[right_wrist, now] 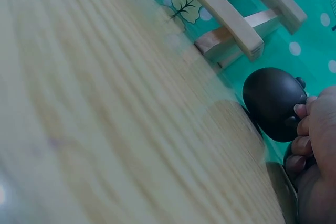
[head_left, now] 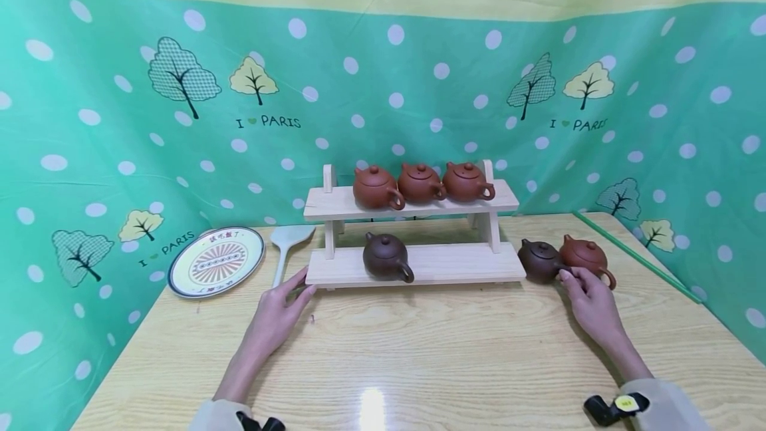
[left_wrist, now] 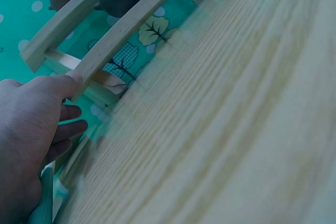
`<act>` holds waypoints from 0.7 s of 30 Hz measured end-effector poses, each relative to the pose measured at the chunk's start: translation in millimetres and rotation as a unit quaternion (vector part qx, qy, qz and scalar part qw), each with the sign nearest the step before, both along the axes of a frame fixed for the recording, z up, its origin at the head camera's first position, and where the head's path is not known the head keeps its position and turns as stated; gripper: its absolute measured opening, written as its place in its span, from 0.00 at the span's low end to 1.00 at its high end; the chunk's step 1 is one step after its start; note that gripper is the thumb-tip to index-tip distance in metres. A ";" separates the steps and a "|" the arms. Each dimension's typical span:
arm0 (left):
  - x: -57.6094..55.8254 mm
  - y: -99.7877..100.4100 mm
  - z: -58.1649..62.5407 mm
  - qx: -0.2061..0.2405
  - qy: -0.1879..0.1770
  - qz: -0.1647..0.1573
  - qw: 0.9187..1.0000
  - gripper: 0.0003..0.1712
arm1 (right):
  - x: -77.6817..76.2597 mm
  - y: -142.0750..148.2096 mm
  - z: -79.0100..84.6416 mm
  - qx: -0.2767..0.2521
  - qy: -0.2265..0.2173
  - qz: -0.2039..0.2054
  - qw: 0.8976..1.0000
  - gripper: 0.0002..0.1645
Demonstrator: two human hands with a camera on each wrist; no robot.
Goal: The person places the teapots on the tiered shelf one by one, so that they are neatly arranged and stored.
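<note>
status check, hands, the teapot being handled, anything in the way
Left hand on shelf's left end. Right hand pinching handle of dark teapot beside shelf's right end. Red teapot crowding right hand.

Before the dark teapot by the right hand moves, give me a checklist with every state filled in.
1. Right hand grips the held teapot by its handle: ok.
2. Its lid sits in place: ok.
3. Left hand touches the left end of the wooden shelf: ok.
4. Lower board has bare space right of the dark shelf teapot: ok.
5. Held teapot is apart from the reddish teapot beside it: cannot tell.
</note>
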State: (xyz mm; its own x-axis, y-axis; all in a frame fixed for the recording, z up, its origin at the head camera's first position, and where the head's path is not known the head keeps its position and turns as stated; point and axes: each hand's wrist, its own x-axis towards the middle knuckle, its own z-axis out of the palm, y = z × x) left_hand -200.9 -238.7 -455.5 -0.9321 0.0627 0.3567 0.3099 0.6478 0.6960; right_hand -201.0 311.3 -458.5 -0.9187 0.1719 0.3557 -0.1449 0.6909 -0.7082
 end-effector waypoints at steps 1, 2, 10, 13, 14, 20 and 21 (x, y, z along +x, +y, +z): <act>0.0 0.0 -0.1 0.000 -0.001 0.000 1.000 0.31 | -0.3 -0.1 -0.4 -0.001 0.003 -0.002 1.000 0.21; 0.0 0.1 -0.2 0.001 -0.002 0.001 1.000 0.31 | -0.5 -0.1 -0.7 0.000 0.007 -0.005 1.000 0.21; 0.0 0.3 -0.9 0.002 -0.008 0.001 1.000 0.32 | 0.2 -1.2 0.4 -0.015 0.039 -0.017 0.999 0.20; -0.3 0.3 -1.4 0.002 -0.008 0.000 1.000 0.32 | 0.9 -1.4 2.6 -0.021 0.045 -0.020 0.999 0.20; -0.4 0.4 -1.5 0.002 -0.008 0.000 1.000 0.32 | 1.2 -1.7 3.4 -0.023 0.048 -0.022 0.998 0.20; 0.2 0.8 -0.1 0.001 -0.006 0.001 1.000 0.31 | -0.1 -2.2 6.8 -0.036 0.072 -0.022 0.997 0.16; 0.4 0.8 0.3 0.001 -0.006 0.001 1.000 0.31 | -0.4 -2.2 7.5 -0.039 0.075 -0.021 0.996 0.16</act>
